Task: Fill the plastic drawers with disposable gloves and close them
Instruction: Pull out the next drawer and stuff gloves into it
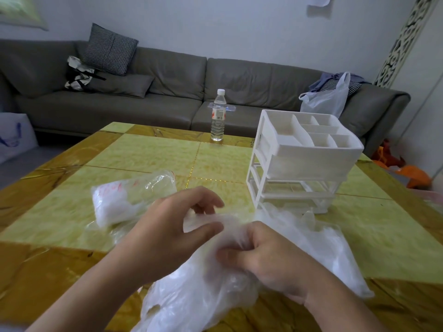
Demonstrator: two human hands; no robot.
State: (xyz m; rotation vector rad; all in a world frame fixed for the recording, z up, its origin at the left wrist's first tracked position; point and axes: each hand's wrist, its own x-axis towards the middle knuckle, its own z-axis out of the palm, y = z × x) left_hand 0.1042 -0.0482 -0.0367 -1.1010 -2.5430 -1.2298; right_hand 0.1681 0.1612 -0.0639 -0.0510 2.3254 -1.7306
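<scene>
Right now my left hand (172, 226) and my right hand (266, 257) are both low over the near edge of the table (148, 149), working the same heap of disposable gloves (203, 291). My right fingers are curled tight into the thin clear film, bunching it under the knuckles. My left thumb and forefinger pinch an upper fold of the same film, the other fingers bent above it. The heap spreads from under my wrists toward the near edge and off to the right, where it reaches the foot of the plastic drawers (302, 164).

That white unit stands upright on the right side of the table. Its top is a tray split into several compartments. Below it, the upper drawer sits pulled out toward me, and the two clear lower drawers also stick out a little.

To my left lies a clear bag (124, 200) with more white film packed inside, just beside my left hand. A water bottle (218, 116) stands at the far edge, with a grey sofa (167, 75) behind it.
</scene>
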